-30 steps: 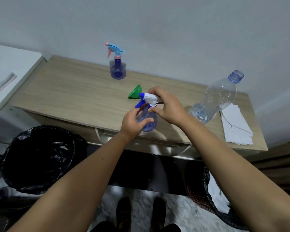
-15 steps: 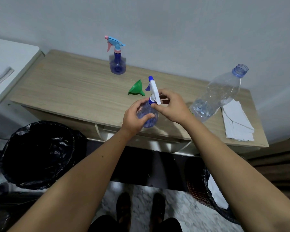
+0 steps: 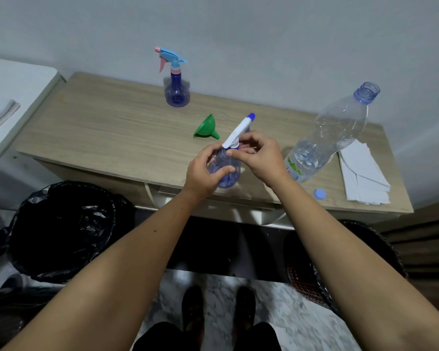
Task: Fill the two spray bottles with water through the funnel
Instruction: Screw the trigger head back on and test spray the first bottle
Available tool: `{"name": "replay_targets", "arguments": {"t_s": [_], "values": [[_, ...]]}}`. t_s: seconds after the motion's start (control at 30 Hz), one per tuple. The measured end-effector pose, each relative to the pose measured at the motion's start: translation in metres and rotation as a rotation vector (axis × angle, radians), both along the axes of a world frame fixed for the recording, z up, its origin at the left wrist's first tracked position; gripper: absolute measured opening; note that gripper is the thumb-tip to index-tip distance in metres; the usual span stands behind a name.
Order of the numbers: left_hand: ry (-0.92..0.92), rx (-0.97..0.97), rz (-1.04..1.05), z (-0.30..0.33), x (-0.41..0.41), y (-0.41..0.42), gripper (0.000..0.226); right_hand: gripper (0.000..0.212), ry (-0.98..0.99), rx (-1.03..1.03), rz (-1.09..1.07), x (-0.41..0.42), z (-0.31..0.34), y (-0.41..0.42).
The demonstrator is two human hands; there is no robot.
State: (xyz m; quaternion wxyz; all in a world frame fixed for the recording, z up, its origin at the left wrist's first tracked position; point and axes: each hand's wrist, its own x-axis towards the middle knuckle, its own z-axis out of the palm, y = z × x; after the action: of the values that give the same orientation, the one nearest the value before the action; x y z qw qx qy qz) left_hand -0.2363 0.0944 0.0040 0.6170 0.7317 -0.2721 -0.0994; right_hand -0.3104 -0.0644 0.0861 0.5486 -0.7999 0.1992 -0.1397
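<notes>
At desk front edge | left hand [image 3: 205,171] grips bottle [image 3: 226,171] body | right hand [image 3: 260,154] fingers closed on its sprayer [image 3: 238,131] collar | funnel [image 3: 206,127] lies just behind | risk: twisting could tip bottle off the edge

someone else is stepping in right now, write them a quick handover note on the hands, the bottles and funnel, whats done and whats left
Left hand: wrapped around the body of the near clear blue plastic spray bottle, at the front edge of the wooden table.
Right hand: gripping the collar under its white and blue trigger head; head still on.
Green plastic funnel: lying on its side behind the hands, unused.
Second blue spray bottle with pink and light blue head: upright at the wall, closed.
Large clear water bottle: open, partly full, on the right; its blue cap lies near the front edge.
Left: remove both heads and fill both bottles through the funnel.
</notes>
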Motion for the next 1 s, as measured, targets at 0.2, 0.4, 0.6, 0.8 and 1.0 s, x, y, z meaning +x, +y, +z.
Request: {"name": "replay_targets", "arguments": {"t_s": [0.2,0.4,0.6,0.8,1.0], "values": [[0.006,-0.003,-0.005,0.0023,-0.0019,0.0012,0.064,0.046,0.002,0.131,-0.006,-0.0057,-0.0031,-0.0002],[-0.002,0.036,-0.002,0.0019,-0.0009,0.0022,0.061,0.037,0.021,0.178,-0.050,-0.0028,-0.0001,-0.0014],[0.031,0.055,-0.003,0.0037,-0.0009,0.0011,0.065,0.041,-0.007,0.239,-0.026,-0.0076,-0.0063,-0.0043],[0.027,0.074,0.008,0.0021,-0.0019,-0.0009,0.061,0.041,-0.032,0.233,-0.068,-0.0054,-0.0055,-0.0017],[0.050,0.075,0.008,0.0031,-0.0014,0.0001,0.061,0.032,-0.032,0.225,0.029,-0.0019,-0.0065,-0.0068]]}}
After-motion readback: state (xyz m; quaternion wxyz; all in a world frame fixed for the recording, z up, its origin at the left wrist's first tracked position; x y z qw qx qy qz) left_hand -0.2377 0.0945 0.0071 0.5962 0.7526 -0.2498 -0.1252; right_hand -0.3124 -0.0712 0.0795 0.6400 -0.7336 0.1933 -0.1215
